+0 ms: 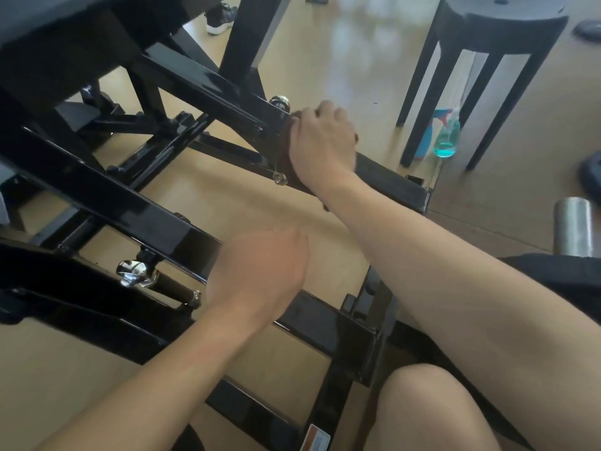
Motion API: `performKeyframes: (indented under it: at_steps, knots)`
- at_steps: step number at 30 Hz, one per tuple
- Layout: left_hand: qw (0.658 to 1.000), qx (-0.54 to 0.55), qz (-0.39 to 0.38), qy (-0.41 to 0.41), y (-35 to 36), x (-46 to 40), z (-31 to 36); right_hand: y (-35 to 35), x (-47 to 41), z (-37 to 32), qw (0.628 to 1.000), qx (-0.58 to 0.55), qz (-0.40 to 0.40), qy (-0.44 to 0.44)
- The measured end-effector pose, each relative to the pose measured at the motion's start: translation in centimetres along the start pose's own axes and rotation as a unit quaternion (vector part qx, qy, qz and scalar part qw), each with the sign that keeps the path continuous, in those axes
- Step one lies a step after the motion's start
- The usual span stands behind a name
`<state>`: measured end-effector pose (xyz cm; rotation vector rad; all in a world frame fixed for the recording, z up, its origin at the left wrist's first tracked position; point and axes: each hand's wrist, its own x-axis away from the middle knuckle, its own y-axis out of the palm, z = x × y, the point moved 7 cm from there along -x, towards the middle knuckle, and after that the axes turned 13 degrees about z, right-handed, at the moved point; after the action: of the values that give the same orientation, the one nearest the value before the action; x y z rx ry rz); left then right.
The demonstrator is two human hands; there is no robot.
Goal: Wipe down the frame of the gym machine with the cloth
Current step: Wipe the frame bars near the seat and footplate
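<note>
Big black gym machine fills most of the view, glossy steel bars crossing at angles w/ a padded seat up top left; person's crouched low beside it, bare knee in the bottom corner. The step in hand looks like the wiping itself, mid-frame: right hand is out on the far low bar, fingers curled over a dark brown cloth that's bunched between palm and bar, right by a chrome bolt. Left hand sits nearer, on the closer bar, fingers curled under in a loose fist; can't tell if it's gripping the bar or just resting, and it's blurred. Next move prob. calls for sliding the cloth along that bar toward its capped end, keeping pressure on, then working round the bolt and joints where dust collects, and there's plenty of frame left. Floor is pale shiny wood, catching light. Black stool stands just beyond, w/ a spray bottle of blue-green liquid on the floor between its legs. Someone's trainers at the far top
</note>
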<state>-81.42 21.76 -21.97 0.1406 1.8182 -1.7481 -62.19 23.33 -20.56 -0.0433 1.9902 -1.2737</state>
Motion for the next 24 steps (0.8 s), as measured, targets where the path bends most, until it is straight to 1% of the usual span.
performKeyframes:
  at_steps: [3,6,10,13,15,16,19,24]
  knots:
    - [1.0,-0.004,0.002,-0.011,-0.1,-0.1,-0.1,0.5,-0.5,-0.6,0.999,-0.04,-0.005,-0.005]
    - [1.0,-0.008,0.001,-0.002,-0.2,-0.1,0.2,-0.4,1.6,3.2,0.997,-0.071,-0.019,0.01]
    - [1.0,0.002,0.006,0.005,-0.7,-0.1,0.3,-3.3,6.5,11.9,0.996,-0.041,0.009,0.085]
    - [1.0,0.004,0.002,-0.001,-0.8,-0.1,0.3,-3.3,7.2,13.9,0.993,-0.003,0.018,0.119]
    - [1.0,0.006,-0.006,-0.003,-0.9,-0.2,0.2,-2.8,6.3,13.0,0.99,0.011,0.035,0.138]
    - [1.0,0.005,-0.009,-0.004,-0.9,-0.2,0.2,-2.6,5.8,12.0,0.99,0.007,0.042,0.133]
    - [1.0,-0.002,-0.012,-0.002,-0.7,-0.2,0.2,-1.2,3.1,6.5,0.998,0.013,0.028,0.059]
    - [0.999,-0.016,-0.014,-0.031,-0.2,-0.1,0.0,1.0,-1.7,-5.2,0.998,-0.028,0.026,-0.042]
